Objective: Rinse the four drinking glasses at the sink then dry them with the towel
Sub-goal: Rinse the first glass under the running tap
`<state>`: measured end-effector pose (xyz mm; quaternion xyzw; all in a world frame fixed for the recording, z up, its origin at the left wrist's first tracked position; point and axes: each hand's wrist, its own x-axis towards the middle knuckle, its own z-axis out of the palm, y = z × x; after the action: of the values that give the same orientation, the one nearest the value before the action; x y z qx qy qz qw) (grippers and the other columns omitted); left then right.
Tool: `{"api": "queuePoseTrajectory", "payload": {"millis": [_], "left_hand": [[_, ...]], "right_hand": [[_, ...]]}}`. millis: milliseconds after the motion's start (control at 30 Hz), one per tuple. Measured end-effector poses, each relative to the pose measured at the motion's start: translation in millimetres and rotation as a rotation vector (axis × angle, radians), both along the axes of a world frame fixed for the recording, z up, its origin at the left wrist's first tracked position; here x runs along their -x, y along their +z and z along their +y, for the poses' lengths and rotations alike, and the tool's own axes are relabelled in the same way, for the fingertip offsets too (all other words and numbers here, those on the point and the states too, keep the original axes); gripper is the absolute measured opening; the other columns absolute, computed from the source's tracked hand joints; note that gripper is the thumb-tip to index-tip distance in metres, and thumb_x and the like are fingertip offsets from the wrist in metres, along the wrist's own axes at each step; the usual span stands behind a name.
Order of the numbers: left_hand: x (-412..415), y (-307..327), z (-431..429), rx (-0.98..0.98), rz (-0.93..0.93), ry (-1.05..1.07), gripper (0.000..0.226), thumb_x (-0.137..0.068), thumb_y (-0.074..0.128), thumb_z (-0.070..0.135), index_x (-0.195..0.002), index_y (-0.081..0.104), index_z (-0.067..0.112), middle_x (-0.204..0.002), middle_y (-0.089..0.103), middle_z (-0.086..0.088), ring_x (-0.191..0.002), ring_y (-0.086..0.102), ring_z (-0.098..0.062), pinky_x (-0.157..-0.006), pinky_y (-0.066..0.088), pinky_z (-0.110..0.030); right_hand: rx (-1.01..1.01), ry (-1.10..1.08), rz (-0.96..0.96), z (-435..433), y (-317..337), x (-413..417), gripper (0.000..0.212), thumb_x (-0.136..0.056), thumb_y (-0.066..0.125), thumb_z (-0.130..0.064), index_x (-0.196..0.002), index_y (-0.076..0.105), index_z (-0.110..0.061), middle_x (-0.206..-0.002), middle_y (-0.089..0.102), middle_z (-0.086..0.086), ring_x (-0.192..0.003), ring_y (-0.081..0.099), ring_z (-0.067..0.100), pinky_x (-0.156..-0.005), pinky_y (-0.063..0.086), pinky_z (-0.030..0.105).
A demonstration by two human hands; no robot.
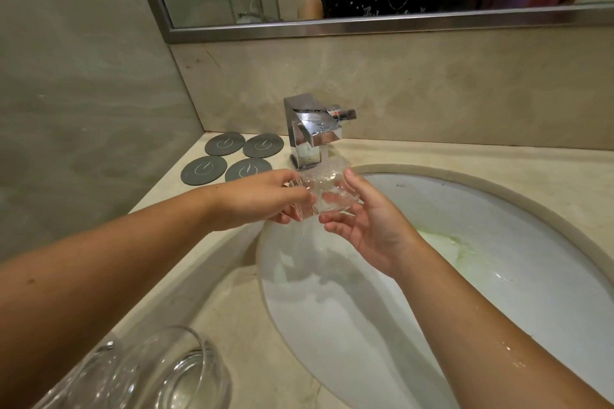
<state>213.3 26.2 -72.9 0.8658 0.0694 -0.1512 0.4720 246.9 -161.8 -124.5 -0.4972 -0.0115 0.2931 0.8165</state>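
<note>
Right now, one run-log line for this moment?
stage: rinsing | left hand: holds glass under faucet stream | right hand: cups glass | other glasses: on counter

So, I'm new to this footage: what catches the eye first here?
A clear glass held by the left hand and right hand under the running faucet, above the white sink at centre. Next, four dark round coasters at the counter's back left, and more glasses at the bottom-left edge.
</note>
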Motion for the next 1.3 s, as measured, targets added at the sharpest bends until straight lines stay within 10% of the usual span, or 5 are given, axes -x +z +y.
{"api": "queuePoseTrajectory", "payload": {"millis": [233,600,800,1033,1300], "left_hand": [[2,-12,5,-0.552,-0.386,-0.186,0.083,-0.083,0.080,0.055,-0.149,0.041,0.022,-0.145,0.054,0.008,-0.122,0.056,-0.007,-0.101,0.046,-0.022],[-2,-12,5,-0.402,-0.231,-0.056,0.046,-0.090,0.074,0.051,-0.128,0.054,0.034,-0.106,0.073,0.015,-0.098,0.071,-0.006,-0.093,0.056,-0.034],[-5,-7,3,-0.232,-0.163,-0.019,0.011,-0.098,0.068,0.034,-0.107,0.065,0.029,-0.089,0.078,0.010,-0.096,0.073,-0.010,-0.096,0.055,-0.033],[-4,-5,-2,-0.109,-0.090,-0.058,0.031,-0.095,0.062,0.039,-0.111,0.068,0.013,-0.097,0.074,0.004,-0.095,0.068,-0.014,-0.100,0.052,-0.046],[-6,-9,-5,-0.515,-0.332,-0.155,0.084,-0.086,0.076,0.057,-0.153,0.038,0.022,-0.147,0.050,0.007,-0.131,0.051,-0.007,-0.106,0.040,-0.021]], "right_hand": [[0.018,-0.045,-0.009,3,0,0,0.042,-0.100,0.065,-0.046,-0.121,0.065,-0.010,-0.119,0.069,0.018,-0.069,0.067,0.024,-0.072,0.059,0.035],[0.021,-0.020,0.040,0,-1,1,0.035,-0.100,0.064,-0.046,-0.100,0.075,-0.013,-0.087,0.071,0.012,-0.079,0.068,0.025,-0.080,0.060,0.037],[0.024,0.029,0.031,-2,-7,-5,0.027,-0.101,0.063,-0.031,-0.116,0.073,-0.011,-0.114,0.068,0.015,-0.082,0.071,0.025,-0.070,0.058,0.036],[0.042,-0.007,0.001,-2,-6,-6,0.024,-0.098,0.068,-0.030,-0.110,0.074,-0.010,-0.109,0.070,0.014,-0.070,0.066,0.024,-0.069,0.054,0.034],[0.082,-0.083,-0.050,0,-9,-7,0.045,-0.096,0.074,-0.032,-0.127,0.066,0.000,-0.105,0.065,0.017,-0.066,0.063,0.024,-0.065,0.057,0.032]]}}
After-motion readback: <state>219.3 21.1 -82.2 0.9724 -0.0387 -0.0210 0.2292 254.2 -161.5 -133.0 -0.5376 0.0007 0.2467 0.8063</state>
